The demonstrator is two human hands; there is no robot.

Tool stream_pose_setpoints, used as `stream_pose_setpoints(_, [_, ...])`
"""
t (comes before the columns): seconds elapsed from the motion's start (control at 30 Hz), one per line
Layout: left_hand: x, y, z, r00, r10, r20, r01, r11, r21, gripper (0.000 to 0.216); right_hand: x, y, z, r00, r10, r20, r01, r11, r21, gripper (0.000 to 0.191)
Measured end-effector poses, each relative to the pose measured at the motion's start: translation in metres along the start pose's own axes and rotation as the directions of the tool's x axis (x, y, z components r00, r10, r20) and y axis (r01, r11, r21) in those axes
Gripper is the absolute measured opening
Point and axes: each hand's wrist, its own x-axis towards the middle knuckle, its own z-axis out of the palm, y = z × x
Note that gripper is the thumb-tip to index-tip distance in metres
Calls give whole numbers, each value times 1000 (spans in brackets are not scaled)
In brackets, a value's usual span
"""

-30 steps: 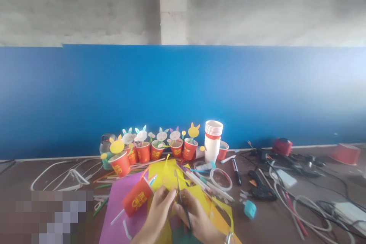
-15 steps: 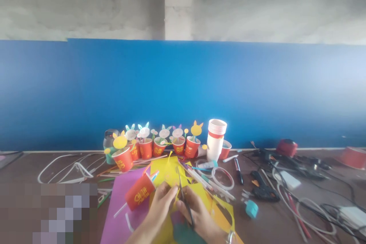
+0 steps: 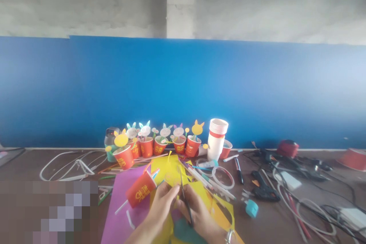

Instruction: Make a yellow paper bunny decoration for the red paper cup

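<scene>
Over yellow paper (image 3: 161, 164), I see the right hand (image 3: 196, 203) clamped on slim, dark-handled scissors (image 3: 187, 206), blades pointing away; the left hand (image 3: 162, 200) curls beside it, its grip too blurred to tell. Outward lie a flat purple sheet (image 3: 114, 221), a tipped red paper cup (image 3: 140, 190), stacked white cups (image 3: 215, 145).

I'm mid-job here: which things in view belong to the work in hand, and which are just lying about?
Likely in use:
scissors, in the right hand
left hand, close by the scissors; what it pinches is too small to tell
yellow sheet, by the hands

Seemingly just lying about:
tipped red cup, on the purple sheet
marker
black gun-shaped tool
</scene>
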Motion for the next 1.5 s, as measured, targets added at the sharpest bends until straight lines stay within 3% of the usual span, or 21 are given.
stream_pose_setpoints(0.4, [-2, 7, 1, 999, -26, 23, 26, 999, -26, 33, -1, 4, -1, 1000, 7, -19, -8, 998, -56, 40])
stream_pose_setpoints(0.7, [-1, 10, 2, 999, -34, 28, 34, 999, -19, 41, -1, 7, -1, 999, 41, -13, -41, 999, -7, 38])
stream_pose_setpoints(0.93, [4, 9, -4, 995, -15, 96, 12, 1000, 27, 37, 0, 10, -2, 997, 73, 38, -76, 992, 101, 36])
stream_pose_setpoints(1.13, [8, 5, -9, 999, -15, 40, 12, 997, 80, 36, 1, 10, -2, 990, 136, 32, -139, 985, 105, 37])
stream_pose_setpoints(1.5, [13, -2, -13, 998, 12, 56, -18, 995, 101, 38, 3, 4, -2, 987, 152, 45, -156, 979, 130, 35])
